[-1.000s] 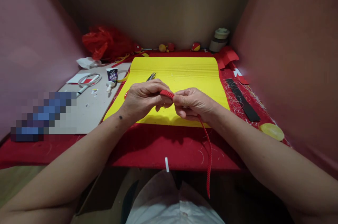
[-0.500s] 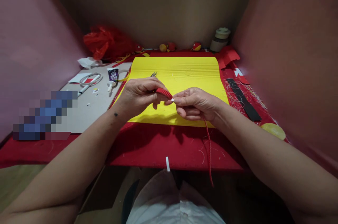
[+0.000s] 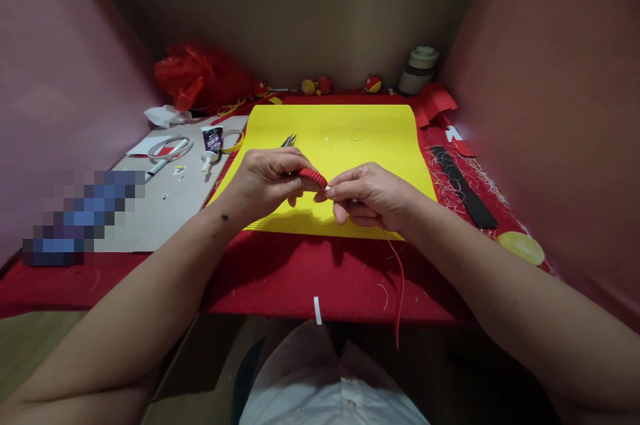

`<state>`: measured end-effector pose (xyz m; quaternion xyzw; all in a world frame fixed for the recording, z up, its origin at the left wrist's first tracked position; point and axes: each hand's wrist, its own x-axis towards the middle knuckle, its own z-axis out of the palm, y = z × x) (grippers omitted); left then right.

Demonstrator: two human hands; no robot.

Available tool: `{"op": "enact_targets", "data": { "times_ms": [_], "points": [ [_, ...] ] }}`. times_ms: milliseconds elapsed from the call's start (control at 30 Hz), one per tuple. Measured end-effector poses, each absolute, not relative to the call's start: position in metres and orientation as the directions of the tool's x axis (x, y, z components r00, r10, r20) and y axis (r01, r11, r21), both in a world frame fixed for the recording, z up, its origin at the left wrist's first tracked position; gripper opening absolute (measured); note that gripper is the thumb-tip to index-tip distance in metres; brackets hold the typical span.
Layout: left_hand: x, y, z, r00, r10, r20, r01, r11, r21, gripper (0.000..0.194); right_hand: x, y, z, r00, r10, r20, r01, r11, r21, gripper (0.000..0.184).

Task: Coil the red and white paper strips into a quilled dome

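Both hands meet above a yellow ribbed sheet. My left hand is closed on a red ribbed piece with a curved edge, like corrugated paper. At the right end of that piece, my right hand pinches a tiny white strip between thumb and fingertips, touching the red edge. A thin red cord hangs from below my right hand past the table's front edge; where its upper end goes is hidden. Pointed metal tips show behind my left hand, the rest of that tool covered.
A grey board on the left carries a glue tube and a coiled grey cable. Right of the sheet lie a black strip, loose threads and a yellow disc. A jar and red plastic bag stand behind.
The red ribbed piece has tilted slightly in my left hand. My right fingers have shifted their pinch on the white strip, showing less of it. The red cord has swung a little.
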<state>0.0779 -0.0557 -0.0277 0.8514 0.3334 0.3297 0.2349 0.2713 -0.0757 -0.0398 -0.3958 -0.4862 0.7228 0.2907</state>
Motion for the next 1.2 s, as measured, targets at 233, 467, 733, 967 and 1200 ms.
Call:
{"op": "enact_targets", "data": {
  "times_ms": [233, 467, 733, 967, 1200],
  "points": [
    [0.078, -0.057, -0.026, 0.611, 0.667, 0.427, 0.479, -0.741, 0.471, 0.012, 0.270, -0.078, -0.041, -0.545, 0.792, -0.274, -0.048, -0.356, -0.933, 0.011],
    [0.084, -0.059, -0.028, 0.652, 0.543, 0.529, 0.538, -0.823, 0.181, 0.014, 0.268, -0.075, -0.049, -0.501, 0.828, -0.252, -0.104, -0.346, -0.932, 0.033],
    [0.081, -0.057, -0.033, 0.735, 0.438, 0.517, 0.483, -0.874, 0.054, 0.020, 0.269, -0.074, -0.054, -0.517, 0.808, -0.281, -0.106, -0.387, -0.916, 0.035],
    [0.081, -0.060, -0.029, 0.637, 0.582, 0.505, 0.444, -0.813, 0.377, 0.010, 0.269, -0.074, -0.055, -0.548, 0.801, -0.243, -0.127, -0.366, -0.922, 0.032],
    [0.089, -0.061, -0.029, 0.498, 0.825, 0.267, 0.127, -0.374, 0.919, 0.010, 0.276, -0.071, -0.059, -0.624, 0.772, -0.116, -0.243, -0.334, -0.911, 0.037]
  ]
}}
